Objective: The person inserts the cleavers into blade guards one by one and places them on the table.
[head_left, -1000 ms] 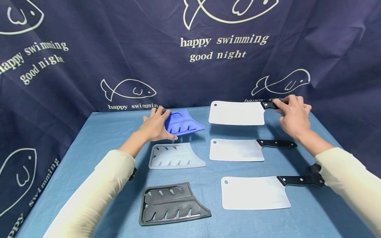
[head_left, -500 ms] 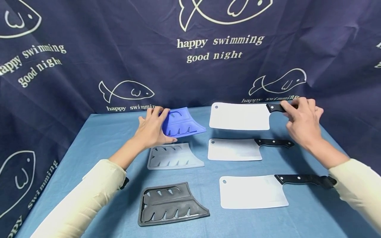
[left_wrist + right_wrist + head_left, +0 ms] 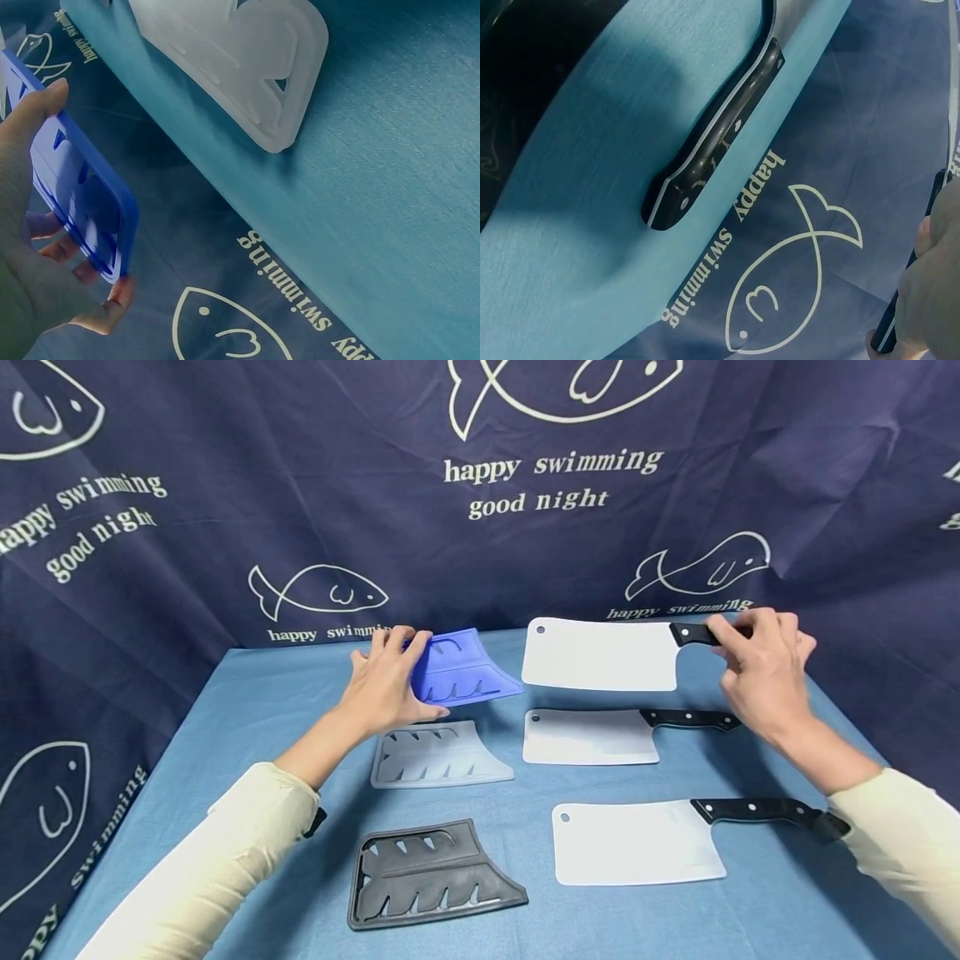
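My left hand (image 3: 384, 687) grips a blue blade cover (image 3: 465, 670) by its left end, thumb on the near edge and fingers on the far edge. In the left wrist view the blue cover (image 3: 82, 187) is held clear of the table. At the back right my right hand (image 3: 767, 672) holds a cleaver (image 3: 600, 653) by its black handle, the blade pointing left and raised off the cloth. The blade's tip end is close to the cover's pointed right corner; whether they touch I cannot tell. Only a slim part of the handle (image 3: 889, 326) shows in the right wrist view.
On the blue cloth (image 3: 225, 727) lie a translucent white cover (image 3: 442, 756) and a black cover (image 3: 435, 877). Two more cleavers lie to their right, a middle cleaver (image 3: 588, 737) and a near cleaver (image 3: 637, 843). A dark blue printed curtain (image 3: 480, 552) hangs behind.
Both arms first shifted slightly outward in view, and the held cleaver tilted to show more blade. Over the last half second the blade has moved slightly left and the blue cover slightly right.
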### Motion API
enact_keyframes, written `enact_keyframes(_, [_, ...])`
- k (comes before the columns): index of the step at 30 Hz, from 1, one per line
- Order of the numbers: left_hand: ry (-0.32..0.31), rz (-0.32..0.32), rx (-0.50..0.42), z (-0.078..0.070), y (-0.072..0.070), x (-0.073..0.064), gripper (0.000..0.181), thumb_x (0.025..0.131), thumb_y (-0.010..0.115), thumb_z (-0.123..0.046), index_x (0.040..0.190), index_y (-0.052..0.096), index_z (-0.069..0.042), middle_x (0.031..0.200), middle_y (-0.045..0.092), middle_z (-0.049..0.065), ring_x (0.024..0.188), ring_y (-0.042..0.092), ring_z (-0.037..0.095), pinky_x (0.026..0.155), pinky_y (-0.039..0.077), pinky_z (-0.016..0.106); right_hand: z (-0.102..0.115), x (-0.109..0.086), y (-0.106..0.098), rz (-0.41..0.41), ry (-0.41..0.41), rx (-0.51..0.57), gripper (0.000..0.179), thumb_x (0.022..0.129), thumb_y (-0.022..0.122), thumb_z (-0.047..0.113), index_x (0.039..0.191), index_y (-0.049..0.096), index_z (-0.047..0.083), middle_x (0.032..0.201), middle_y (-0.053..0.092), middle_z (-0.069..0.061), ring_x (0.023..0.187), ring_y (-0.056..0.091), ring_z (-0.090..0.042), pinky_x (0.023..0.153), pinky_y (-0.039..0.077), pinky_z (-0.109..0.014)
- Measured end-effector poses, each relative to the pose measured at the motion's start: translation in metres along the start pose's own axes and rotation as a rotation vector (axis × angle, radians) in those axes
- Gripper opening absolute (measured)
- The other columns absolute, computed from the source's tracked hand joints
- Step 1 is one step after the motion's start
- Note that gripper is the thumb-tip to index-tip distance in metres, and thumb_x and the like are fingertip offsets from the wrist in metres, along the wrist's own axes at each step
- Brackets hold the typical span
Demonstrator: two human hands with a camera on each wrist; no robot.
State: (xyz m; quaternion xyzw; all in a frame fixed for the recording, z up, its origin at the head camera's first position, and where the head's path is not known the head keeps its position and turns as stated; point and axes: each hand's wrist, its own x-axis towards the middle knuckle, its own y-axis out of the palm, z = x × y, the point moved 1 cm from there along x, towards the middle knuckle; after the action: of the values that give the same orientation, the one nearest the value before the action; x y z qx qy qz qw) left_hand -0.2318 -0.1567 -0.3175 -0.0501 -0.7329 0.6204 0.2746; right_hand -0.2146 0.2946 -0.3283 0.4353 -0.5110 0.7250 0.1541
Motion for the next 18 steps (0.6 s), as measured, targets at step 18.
enact_keyframes(18, [0.006, -0.032, -0.009, -0.0017, -0.0029, -0.0005, 0.105, 0.056, 0.084, -0.059, 0.141, 0.042, -0.014, 0.129, 0.042, 0.011, 0.117, 0.035, 0.033, 0.073, 0.035, 0.054, 0.006, 0.0055, 0.0004, -0.031, 0.002, 0.02, 0.046, 0.077, 0.049, -0.013, 0.114, 0.063, 0.01, 0.102, 0.047, -0.027, 0.093, 0.037, -0.049, 0.074, 0.019, -0.061])
